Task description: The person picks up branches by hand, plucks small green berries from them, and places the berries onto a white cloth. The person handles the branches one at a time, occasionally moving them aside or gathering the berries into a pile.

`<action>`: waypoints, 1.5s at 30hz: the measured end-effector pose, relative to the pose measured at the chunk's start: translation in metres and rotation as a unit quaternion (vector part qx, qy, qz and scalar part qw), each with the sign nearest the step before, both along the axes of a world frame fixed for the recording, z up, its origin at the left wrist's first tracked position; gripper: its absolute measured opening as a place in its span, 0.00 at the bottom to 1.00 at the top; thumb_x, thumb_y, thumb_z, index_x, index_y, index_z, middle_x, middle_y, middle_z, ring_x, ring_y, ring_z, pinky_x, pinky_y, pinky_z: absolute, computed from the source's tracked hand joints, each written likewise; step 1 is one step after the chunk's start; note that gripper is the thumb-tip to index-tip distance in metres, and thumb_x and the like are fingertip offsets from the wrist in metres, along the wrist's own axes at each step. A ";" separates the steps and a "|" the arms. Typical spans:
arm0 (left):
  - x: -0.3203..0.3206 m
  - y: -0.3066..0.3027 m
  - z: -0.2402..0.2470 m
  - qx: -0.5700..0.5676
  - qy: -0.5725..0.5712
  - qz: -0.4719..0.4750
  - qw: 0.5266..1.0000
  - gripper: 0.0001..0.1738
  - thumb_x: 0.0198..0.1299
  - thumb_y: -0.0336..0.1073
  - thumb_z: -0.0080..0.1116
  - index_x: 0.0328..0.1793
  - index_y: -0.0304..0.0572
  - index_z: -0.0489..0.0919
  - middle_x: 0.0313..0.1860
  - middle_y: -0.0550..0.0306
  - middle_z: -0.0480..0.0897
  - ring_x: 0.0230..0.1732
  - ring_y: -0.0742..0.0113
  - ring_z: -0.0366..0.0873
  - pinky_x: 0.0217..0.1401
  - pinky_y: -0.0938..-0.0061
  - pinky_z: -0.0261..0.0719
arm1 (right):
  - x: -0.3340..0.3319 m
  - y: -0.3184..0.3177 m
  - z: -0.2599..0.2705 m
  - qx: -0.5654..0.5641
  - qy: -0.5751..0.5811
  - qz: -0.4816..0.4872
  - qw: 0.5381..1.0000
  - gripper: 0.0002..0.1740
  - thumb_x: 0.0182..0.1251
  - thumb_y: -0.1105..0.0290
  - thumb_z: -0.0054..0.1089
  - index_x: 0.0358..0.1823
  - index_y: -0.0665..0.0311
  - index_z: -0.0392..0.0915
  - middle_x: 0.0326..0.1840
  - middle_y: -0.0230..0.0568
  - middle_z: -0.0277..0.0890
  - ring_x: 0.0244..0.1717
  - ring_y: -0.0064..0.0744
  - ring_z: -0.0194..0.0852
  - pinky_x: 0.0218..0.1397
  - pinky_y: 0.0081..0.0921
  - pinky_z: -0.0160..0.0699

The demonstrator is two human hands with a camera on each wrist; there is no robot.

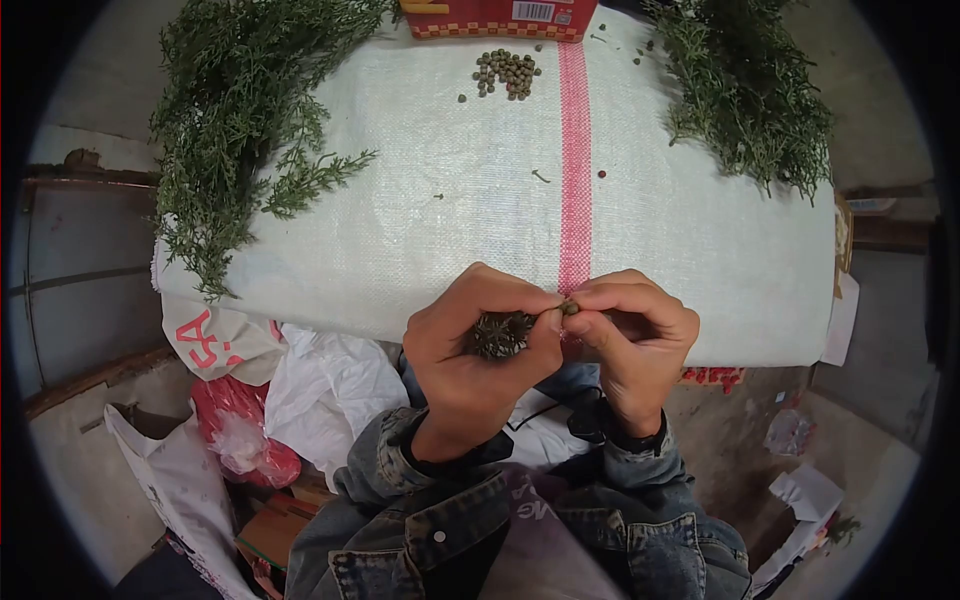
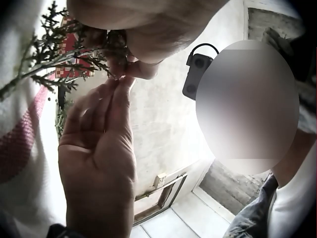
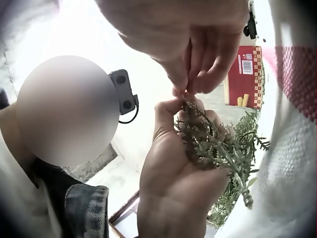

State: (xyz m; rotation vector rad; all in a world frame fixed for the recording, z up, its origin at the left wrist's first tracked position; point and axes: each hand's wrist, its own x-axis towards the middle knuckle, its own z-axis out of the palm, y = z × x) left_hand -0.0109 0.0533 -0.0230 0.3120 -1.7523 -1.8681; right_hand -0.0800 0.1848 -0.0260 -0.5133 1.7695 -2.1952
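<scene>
The left hand (image 1: 470, 350) grips a green sprig (image 1: 497, 335), which in the right wrist view is a scaly evergreen twig (image 3: 218, 144) lying across the palm and fingers. At the left thumb and forefinger tips is a small round brown-green berry (image 1: 570, 307). The right hand (image 1: 640, 340) pinches at that same berry with thumb and forefinger, its tips against the left hand's. In the left wrist view the right hand (image 2: 99, 148) shows its palm, its other fingers bent loosely.
A white woven sack (image 1: 430, 250) with a pink stripe forms the work surface. Evergreen branches lie at left (image 1: 220, 120) and right (image 1: 750, 100). Near a red box (image 1: 500, 20) is a pile of berries (image 1: 507, 73); a reddish berry (image 1: 602, 174) lies apart.
</scene>
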 end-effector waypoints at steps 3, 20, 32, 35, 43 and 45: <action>0.000 -0.003 0.002 -0.044 -0.004 -0.002 0.999 0.10 0.48 0.17 0.69 0.38 0.34 0.84 0.33 0.55 0.85 0.33 0.72 0.80 0.36 0.80 0.76 | -0.002 0.002 -0.001 0.005 0.005 0.013 1.000 0.11 0.53 0.88 0.71 0.39 0.74 0.85 0.39 0.47 0.84 0.36 0.26 0.84 0.33 0.15 0.81; -0.001 -0.018 0.013 -0.183 -0.057 -0.062 0.980 0.12 0.47 0.17 0.68 0.40 0.36 0.86 0.31 0.53 0.86 0.32 0.73 0.78 0.35 0.79 0.73 | -0.013 0.006 0.006 0.006 -0.064 0.069 0.996 0.10 0.54 0.90 0.69 0.39 0.76 0.85 0.39 0.50 0.84 0.37 0.30 0.86 0.43 0.19 0.87; 0.005 -0.029 0.025 -0.093 -0.200 -0.104 0.970 0.11 0.69 0.35 0.57 0.45 0.36 0.86 0.31 0.53 0.85 0.31 0.68 0.76 0.34 0.74 0.73 | -0.006 -0.005 0.013 0.072 -0.047 0.041 0.995 0.11 0.58 0.86 0.69 0.44 0.76 0.83 0.48 0.52 0.82 0.45 0.33 0.85 0.55 0.26 0.84; 0.003 -0.027 0.017 -0.059 -0.134 -0.112 0.983 0.15 0.73 0.38 0.51 0.50 0.37 0.85 0.28 0.55 0.82 0.29 0.71 0.74 0.33 0.76 0.70 | -0.009 -0.008 0.015 0.151 0.157 0.047 0.975 0.13 0.60 0.83 0.69 0.47 0.76 0.83 0.50 0.51 0.81 0.46 0.35 0.84 0.58 0.30 0.82; 0.014 -0.053 0.020 0.139 -0.146 -0.016 0.979 0.19 0.77 0.41 0.41 0.38 0.37 0.78 0.26 0.64 0.71 0.22 0.79 0.60 0.27 0.82 0.59 | -0.013 -0.014 0.047 -0.001 0.006 0.026 1.000 0.07 0.74 0.72 0.57 0.46 0.68 0.75 0.39 0.38 0.77 0.37 0.30 0.81 0.48 0.24 0.82; 0.020 -0.064 0.015 0.159 -0.130 -0.012 0.979 0.19 0.76 0.41 0.40 0.35 0.39 0.75 0.26 0.65 0.69 0.21 0.80 0.58 0.26 0.83 0.56 | -0.020 -0.021 0.069 -0.081 -0.070 0.059 0.993 0.08 0.75 0.69 0.56 0.47 0.67 0.74 0.32 0.34 0.74 0.30 0.30 0.79 0.41 0.26 0.81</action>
